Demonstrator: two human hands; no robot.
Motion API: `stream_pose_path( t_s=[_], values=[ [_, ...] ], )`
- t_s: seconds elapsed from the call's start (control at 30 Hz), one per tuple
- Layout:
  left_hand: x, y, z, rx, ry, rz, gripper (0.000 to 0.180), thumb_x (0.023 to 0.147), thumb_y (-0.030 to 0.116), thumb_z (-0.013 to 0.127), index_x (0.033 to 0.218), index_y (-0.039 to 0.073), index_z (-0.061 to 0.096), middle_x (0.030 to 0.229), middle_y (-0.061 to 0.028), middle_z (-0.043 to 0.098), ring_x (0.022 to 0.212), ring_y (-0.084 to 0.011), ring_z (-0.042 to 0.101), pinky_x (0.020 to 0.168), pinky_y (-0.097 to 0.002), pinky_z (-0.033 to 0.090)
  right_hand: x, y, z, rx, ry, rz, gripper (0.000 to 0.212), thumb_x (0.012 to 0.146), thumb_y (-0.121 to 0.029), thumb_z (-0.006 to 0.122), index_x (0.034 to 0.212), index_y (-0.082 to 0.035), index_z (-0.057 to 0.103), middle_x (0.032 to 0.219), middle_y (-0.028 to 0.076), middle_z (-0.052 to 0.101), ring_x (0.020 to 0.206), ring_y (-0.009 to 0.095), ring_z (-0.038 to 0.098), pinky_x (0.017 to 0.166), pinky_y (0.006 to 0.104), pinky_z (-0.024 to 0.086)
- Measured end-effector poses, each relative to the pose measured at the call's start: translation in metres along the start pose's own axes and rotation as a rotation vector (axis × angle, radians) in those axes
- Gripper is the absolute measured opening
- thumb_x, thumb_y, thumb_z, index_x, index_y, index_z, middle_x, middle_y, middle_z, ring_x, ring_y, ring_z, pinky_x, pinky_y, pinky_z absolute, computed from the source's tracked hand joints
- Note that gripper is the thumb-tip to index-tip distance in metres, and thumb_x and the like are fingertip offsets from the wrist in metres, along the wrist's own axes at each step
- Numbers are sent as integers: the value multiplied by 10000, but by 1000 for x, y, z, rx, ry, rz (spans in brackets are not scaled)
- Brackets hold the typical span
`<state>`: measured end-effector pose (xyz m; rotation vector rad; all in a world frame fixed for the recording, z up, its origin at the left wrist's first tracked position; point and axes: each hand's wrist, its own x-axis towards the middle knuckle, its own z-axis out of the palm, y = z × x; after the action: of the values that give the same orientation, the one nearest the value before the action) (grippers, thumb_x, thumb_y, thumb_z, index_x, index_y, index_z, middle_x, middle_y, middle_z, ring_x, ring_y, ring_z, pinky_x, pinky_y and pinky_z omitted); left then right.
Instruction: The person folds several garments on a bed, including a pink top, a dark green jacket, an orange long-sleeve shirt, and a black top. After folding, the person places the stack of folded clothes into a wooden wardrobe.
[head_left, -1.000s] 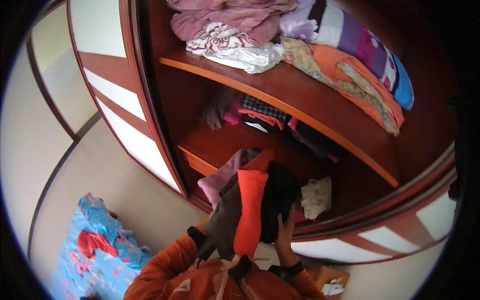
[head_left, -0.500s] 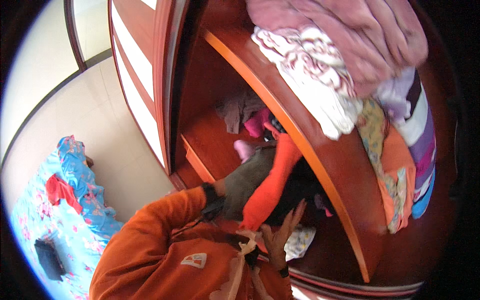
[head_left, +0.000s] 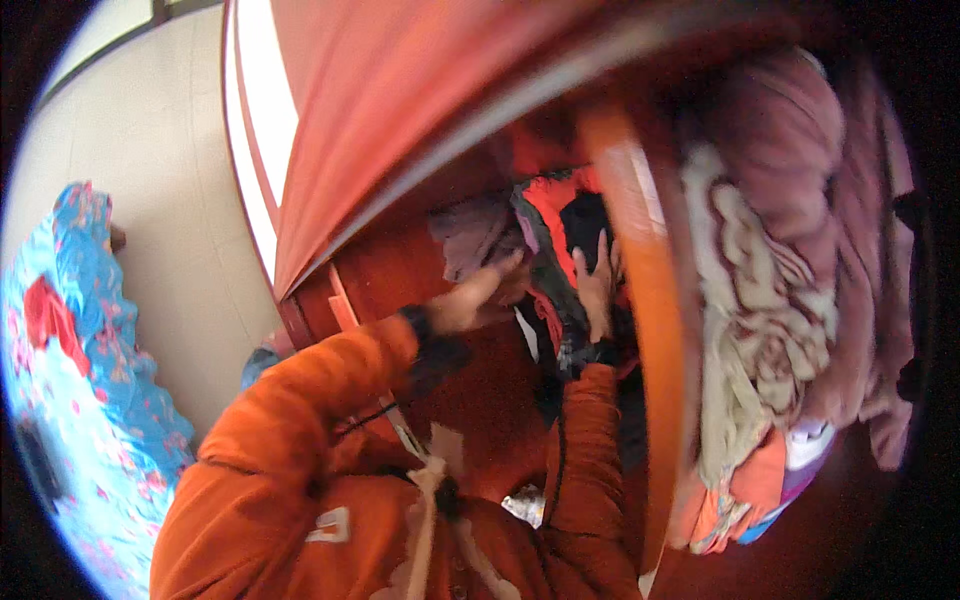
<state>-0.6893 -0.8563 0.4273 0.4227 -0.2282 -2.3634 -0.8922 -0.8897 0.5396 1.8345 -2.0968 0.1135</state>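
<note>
Inside the dark red wardrobe compartment, a pile of clothes lies under the shelf board. My right hand point(head_left: 597, 292) is flat on it with the fingers spread, touching a dark garment point(head_left: 583, 225) and a bright red garment point(head_left: 546, 203). My left hand point(head_left: 482, 298) reaches in from the left, fingers stretched out, nothing in it. Its fingertips are near a greyish-purple garment point(head_left: 468, 238) at the back. A dark green-grey garment point(head_left: 552, 283) runs along the pile between the hands. The pile's right side is hidden behind the shelf edge.
The shelf's orange edge point(head_left: 648, 280) rises close on my right. On it sit a mauve blanket point(head_left: 780, 150), a white patterned cloth point(head_left: 755, 270) and folded clothes. A red wardrobe panel point(head_left: 420, 90) spans the top. Left is a blue flowered cover point(head_left: 90, 390) with a red cloth point(head_left: 52, 320).
The red and dark garments, held over my left arm before, now lie on the pile. My right hand has moved forward onto them; my left is bare. The view has shifted.
</note>
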Motion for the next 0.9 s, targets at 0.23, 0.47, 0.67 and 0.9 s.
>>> stream_pose_path(
  t_s=[0.23,0.47,0.67,0.9],
  values=[
    [-255,26,-104,24,-167,46,587,1010,424,449,1451,41,395,1450,-156,462,1325,-305,456,1132,-456,327,16,-8,25,298,-16,-66,855,798,-560,701,1503,-224,354,1551,227,271,1419,484,196,1158,530,212],
    [-434,-25,-255,-386,519,732,500,1013,334,491,1413,44,418,1392,-146,510,1229,-242,534,1050,-399,440,-52,-14,-22,516,314,-131,562,881,-223,701,1364,-10,509,1489,240,382,1386,350,356,1138,417,282],
    [-589,-218,-315,-659,822,721,197,978,153,486,1025,11,614,963,-92,678,864,-198,655,807,-309,549,-93,-61,3,1345,-17,-112,372,926,-196,658,1247,-21,591,1370,190,500,1214,293,510,982,436,464],
    [-647,-322,-297,-554,1427,465,241,978,228,511,1097,25,567,945,-117,659,774,-221,639,709,-332,555,-224,-119,33,904,-231,-354,366,909,-115,639,1253,-7,570,1342,170,524,1261,311,480,1026,423,420]
  ],
)
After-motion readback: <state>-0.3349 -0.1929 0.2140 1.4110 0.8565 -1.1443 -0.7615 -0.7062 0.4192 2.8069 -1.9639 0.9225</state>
